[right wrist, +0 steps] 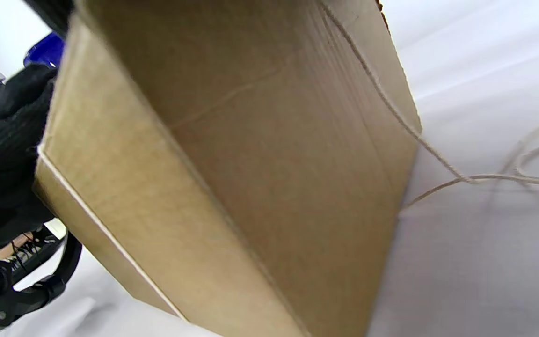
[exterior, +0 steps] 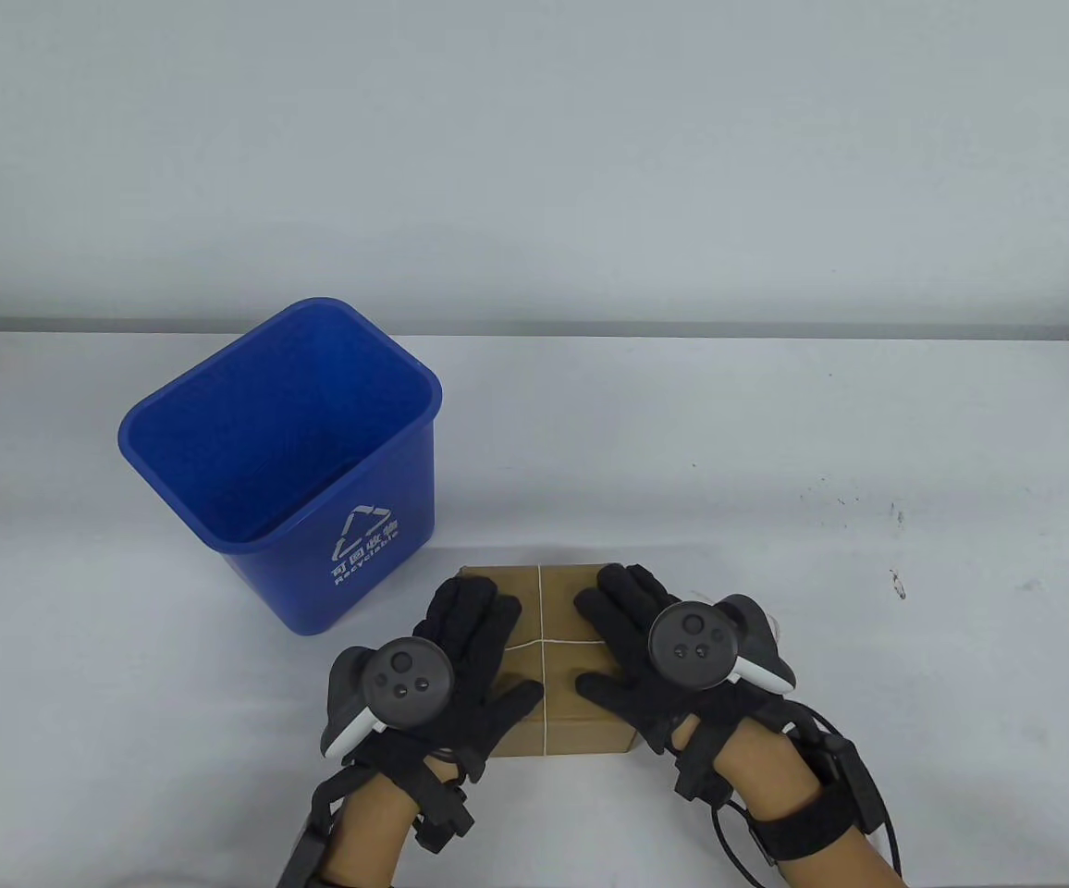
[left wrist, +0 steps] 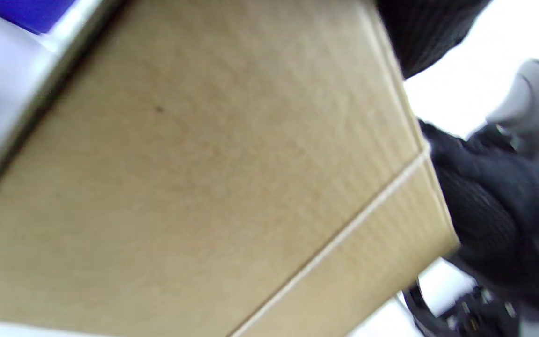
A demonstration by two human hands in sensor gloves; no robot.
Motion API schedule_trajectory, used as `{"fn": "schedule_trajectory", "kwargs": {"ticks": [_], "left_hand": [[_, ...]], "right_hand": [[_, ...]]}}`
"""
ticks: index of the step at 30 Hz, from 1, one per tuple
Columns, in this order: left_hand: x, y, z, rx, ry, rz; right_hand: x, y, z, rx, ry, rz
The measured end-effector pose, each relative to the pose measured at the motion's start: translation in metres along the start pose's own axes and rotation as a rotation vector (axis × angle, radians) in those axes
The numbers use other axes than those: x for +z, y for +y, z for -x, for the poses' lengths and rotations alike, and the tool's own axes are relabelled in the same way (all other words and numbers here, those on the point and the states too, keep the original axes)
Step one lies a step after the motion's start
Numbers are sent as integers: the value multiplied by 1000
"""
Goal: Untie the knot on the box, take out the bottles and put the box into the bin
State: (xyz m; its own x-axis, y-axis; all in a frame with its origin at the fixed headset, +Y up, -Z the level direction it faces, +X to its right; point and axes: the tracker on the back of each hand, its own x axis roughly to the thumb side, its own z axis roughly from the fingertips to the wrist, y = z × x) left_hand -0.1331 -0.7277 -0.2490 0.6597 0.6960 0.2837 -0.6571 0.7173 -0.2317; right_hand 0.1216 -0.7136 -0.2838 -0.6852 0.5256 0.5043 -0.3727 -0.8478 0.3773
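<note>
— Progress so far?
— Nothing yet: the cardboard box (exterior: 544, 661) sits on the desk (exterior: 775, 481) just in front of the blue recycling bin (exterior: 289, 462), string (exterior: 542, 638) crossed over it. My left hand (exterior: 460, 661) and right hand (exterior: 645, 647) lie flat on top, fingers spread.
— Remaining?
— Untying, bottles, binning.

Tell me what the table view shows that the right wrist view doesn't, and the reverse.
Only the table view: the whole blue bin, both hands flat on the box top, the left hand and the right hand, and the string crossing on the lid. Only the right wrist view: the box's right side and loose string ends trailing on the table. Both: the cardboard box, still tied with string.
</note>
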Motion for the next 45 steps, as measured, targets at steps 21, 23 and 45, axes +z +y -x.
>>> {"fn": "schedule_trajectory", "kwargs": {"ticks": [21,23,45], "left_hand": [[9,23,39,261,328,-143],[9,24,41,303,324,-151],[8,36,39,171,239,-42]], "right_hand": [[-1,1,0,-25,17,-3],[-1,1,0,-26,17,-4],[-1,1,2,-43,22,6]]}}
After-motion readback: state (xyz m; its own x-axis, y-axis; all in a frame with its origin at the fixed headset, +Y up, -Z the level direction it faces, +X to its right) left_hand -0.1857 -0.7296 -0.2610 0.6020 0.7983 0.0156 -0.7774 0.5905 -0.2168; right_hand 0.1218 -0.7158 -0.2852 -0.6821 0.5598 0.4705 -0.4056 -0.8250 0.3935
